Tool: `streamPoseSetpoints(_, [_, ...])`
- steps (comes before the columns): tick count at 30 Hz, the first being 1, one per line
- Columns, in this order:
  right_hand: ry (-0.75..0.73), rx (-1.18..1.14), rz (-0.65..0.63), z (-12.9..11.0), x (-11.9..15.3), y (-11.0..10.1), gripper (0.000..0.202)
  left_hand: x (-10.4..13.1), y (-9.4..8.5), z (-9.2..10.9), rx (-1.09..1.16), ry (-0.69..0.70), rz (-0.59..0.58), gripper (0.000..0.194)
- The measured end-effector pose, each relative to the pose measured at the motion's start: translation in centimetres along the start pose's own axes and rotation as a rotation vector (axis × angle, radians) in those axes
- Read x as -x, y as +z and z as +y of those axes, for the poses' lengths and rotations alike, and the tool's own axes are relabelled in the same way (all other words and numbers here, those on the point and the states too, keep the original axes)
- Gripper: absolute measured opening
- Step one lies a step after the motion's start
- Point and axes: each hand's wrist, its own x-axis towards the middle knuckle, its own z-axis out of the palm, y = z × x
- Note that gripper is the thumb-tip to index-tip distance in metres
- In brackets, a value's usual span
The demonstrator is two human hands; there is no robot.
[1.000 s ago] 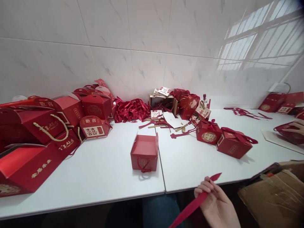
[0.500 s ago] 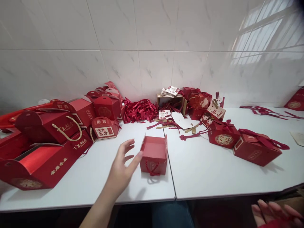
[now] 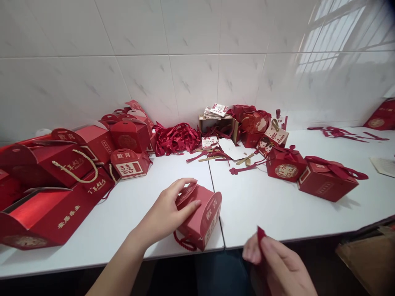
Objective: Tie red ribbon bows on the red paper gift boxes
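Observation:
My left hand (image 3: 168,209) grips a small red gift box (image 3: 202,211) by its top, with the thumb on the upper face and the fingers at the far-left flap. The box stands turned on the white table near the front edge, its lettered side facing right. A red cord handle (image 3: 184,241) hangs from its near side. Just off the table's front edge, my right hand (image 3: 277,259) pinches a dark red ribbon (image 3: 261,234) between thumb and fingers. One end of the ribbon sticks up above the fingertips; much of the rest is hidden by the hand.
Several red gift boxes (image 3: 77,160) crowd the left side. A heap of red ribbons (image 3: 176,139) lies at the back, beside an open box (image 3: 235,133) topped with cards (image 3: 217,110). Ribbon-tied boxes (image 3: 327,183) stand at the right. A cardboard carton (image 3: 367,259) is below the table, right.
My left hand has closed on the small box, which has turned and come nearer the front edge. My right hand has moved left and up with the ribbon.

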Motion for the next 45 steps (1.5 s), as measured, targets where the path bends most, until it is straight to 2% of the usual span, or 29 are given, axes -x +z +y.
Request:
streamPoseSetpoints(4, [-0.024, 0.14, -0.163, -1.5, -0.3, 3.4, 0.041, 1.6, -0.2, 0.6, -0.102, 0.075, -0.013, 0.048])
streamPoseSetpoints(6, [-0.026, 0.138, -0.168, -1.8, -0.7, 4.4, 0.042, 1.8, -0.3, 0.9, -0.189, 0.16, 0.055, 0.051])
streamPoseSetpoints(9, [-0.057, 0.154, -0.113, -2.1, -1.2, 5.1, 0.042, 1.9, -0.4, 1.4, -0.315, 0.3, 0.146, 0.039])
streamPoseSetpoints(12, [-0.087, 0.194, -0.094, -2.3, -1.6, 5.3, 0.041, 2.0, -0.6, 2.0, -0.351, 0.39, 0.124, 0.029])
streamPoseSetpoints(15, [-0.087, 0.225, -0.107, -2.6, -1.6, 5.4, 0.042, 2.2, -0.6, 2.5, -0.341, 0.434, 0.087, 0.029])
streamPoseSetpoints(22, [-0.08, 0.279, -0.126, -3.0, -1.5, 5.3, 0.042, 2.5, -0.3, 2.8, -0.347, 0.45, 0.083, 0.028])
streamPoseSetpoints(31, [-0.124, 0.354, -0.15, -3.3, -1.9, 5.7, 0.042, 2.4, -0.1, 2.8, -0.4, 0.474, 0.142, 0.024])
streamPoseSetpoints(34, [-0.149, 0.409, -0.199, -3.5, -2.2, 5.7, 0.042, 2.2, -0.1, 3.1, -0.4, 0.477, 0.156, 0.022])
streamPoseSetpoints(40, [-0.151, 0.511, -0.259, -3.5, -2.5, 6.0, 0.044, 1.8, 0.5, 3.2, -0.337, 0.523, 0.297, 0.013])
streamPoseSetpoints(42, [-0.21, 0.611, -0.204, -3.3, -2.7, 5.7, 0.039, 1.6, 0.4, 3.2, -0.34, 0.544, 0.36, 0.015])
streamPoseSetpoints(44, [-0.333, 0.721, -0.044, -3.2, -3.0, 5.0, 0.026, 1.5, -0.1, 3.4, -0.345, 0.564, 0.432, 0.015])
streamPoseSetpoints(45, [-0.396, 0.751, 0.028, -3.3, -3.2, 4.8, 0.027, 1.4, -0.4, 3.7, -0.344, 0.578, 0.473, 0.014])
